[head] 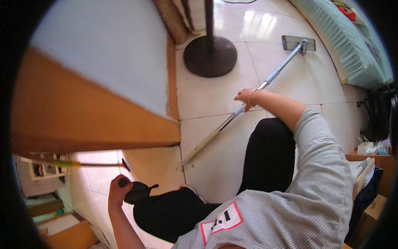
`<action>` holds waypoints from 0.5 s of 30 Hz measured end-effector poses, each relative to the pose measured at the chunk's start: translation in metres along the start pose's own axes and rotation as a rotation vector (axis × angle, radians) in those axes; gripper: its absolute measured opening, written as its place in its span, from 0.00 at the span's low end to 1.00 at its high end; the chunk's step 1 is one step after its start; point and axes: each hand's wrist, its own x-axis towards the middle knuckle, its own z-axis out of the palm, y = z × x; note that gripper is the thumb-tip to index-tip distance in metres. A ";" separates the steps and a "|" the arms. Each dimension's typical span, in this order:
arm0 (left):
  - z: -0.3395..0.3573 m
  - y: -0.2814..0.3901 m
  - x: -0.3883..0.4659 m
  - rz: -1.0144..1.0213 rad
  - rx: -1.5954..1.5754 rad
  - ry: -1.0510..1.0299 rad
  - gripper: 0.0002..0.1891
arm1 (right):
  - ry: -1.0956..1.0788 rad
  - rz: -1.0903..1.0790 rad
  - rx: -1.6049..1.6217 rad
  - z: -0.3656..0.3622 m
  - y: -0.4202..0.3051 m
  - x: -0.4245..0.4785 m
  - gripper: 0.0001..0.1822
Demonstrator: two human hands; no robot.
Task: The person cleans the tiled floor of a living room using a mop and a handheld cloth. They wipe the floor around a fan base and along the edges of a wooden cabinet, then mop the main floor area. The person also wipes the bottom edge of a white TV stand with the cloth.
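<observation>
A flat mop with a long metal pole (228, 123) lies slantwise across the tiled floor before me. Its grey rectangular head (292, 42) is at the far right, and a pale grip (202, 146) forms its near end. My right hand (248, 97), with a bangle at the wrist, is over the middle of the pole. Its fingers stretch to the left; whether they close around the pole is unclear. At the lower left my left hand (117, 190) is curled around a black object (137, 193) with a small loop or tab, whose exact kind I cannot tell.
A round dark pedestal base (210, 56) with an upright post stands ahead. Left of it rises a wooden panel (93, 115). A sheer pale-green cover (351, 53) hangs at the upper right. Folded cloths (368, 174) and a cardboard box (373, 208) are to my right.
</observation>
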 end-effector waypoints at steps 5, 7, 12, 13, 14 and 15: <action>0.021 0.049 0.017 -0.030 0.113 -0.117 0.07 | 0.081 -0.068 -0.172 0.062 0.019 0.041 0.42; 0.025 0.066 0.031 -0.081 0.071 -0.245 0.09 | 0.106 -0.088 -0.180 0.086 0.028 0.052 0.38; 0.036 0.080 0.063 -0.240 0.212 -0.546 0.10 | 0.207 -0.085 -0.043 0.099 0.036 0.049 0.08; 0.039 0.076 0.068 -0.267 0.188 -0.656 0.09 | 0.246 -0.078 -0.010 0.094 0.035 0.047 0.08; 0.048 0.097 0.068 -0.161 0.292 -0.757 0.10 | 0.283 -0.067 0.030 0.086 0.031 0.040 0.08; 0.055 0.101 0.062 -0.114 0.389 -0.785 0.12 | 0.311 -0.057 0.045 0.067 0.029 0.029 0.08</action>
